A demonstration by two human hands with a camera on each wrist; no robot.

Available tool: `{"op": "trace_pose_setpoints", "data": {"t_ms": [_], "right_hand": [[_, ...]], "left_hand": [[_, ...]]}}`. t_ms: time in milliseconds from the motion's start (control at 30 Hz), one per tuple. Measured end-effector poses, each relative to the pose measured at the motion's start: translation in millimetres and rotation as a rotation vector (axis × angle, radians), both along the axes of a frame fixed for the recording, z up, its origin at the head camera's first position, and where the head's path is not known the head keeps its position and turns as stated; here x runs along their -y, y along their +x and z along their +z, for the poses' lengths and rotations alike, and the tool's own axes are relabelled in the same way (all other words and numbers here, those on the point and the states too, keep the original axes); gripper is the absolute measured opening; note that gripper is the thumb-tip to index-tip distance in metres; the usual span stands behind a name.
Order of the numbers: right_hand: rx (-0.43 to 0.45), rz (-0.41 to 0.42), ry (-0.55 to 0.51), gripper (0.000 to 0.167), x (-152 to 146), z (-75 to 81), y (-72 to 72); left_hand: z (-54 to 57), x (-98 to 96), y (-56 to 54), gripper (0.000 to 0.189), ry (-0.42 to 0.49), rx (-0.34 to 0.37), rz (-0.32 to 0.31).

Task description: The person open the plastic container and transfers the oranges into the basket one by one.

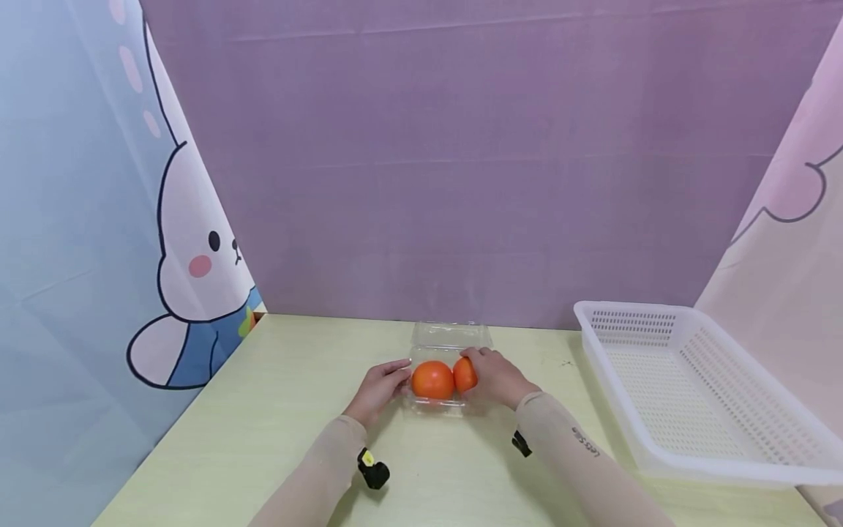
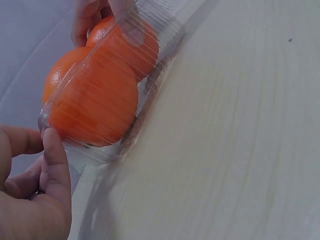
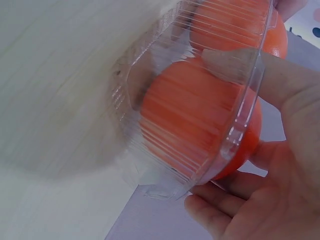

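Fruit (image 1: 465, 375) at right is in the clear box (image 1: 435, 408), beside the left fruit (image 1: 432, 380); right hand (image 1: 495, 377) grips it, left hand (image 1: 378, 389) pinches the box's left edge. Steady box and gentle grip should help.

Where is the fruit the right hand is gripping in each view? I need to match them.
Head: gripped fruit below centre, just right of the other fruit.
Left wrist: top, left of centre, partly behind the right hand.
Right wrist: around the centre, largely behind clear plastic.
Shared landmark: the clear container holding both.
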State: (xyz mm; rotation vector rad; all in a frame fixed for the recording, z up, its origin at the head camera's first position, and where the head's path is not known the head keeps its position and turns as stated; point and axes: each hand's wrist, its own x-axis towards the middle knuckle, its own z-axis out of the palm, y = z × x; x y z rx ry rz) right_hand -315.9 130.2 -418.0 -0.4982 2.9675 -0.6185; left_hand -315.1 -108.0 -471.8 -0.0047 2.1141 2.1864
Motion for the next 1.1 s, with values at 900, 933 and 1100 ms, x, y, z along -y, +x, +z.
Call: {"op": "trace_pose_setpoints", "data": {"t_ms": [900,933,1100], "right_hand": [[-0.039,0.005,-0.062,0.075,-3,7.3,1.4],[-0.049,0.008,-0.059,0.074,-3,7.9,1.3],[-0.075,0.026,-0.045,0.071,-4,11.2,1.0]], "left_hand": [[0.6,-2.7,-1.3,0.036,0.006,-0.004,0.012],[0.6,-2.7,-1.4,0.036,0.007,-0.004,0.012],[0.3,-2.7,-2.1,0.035,0.004,0.005,0.020]]}}
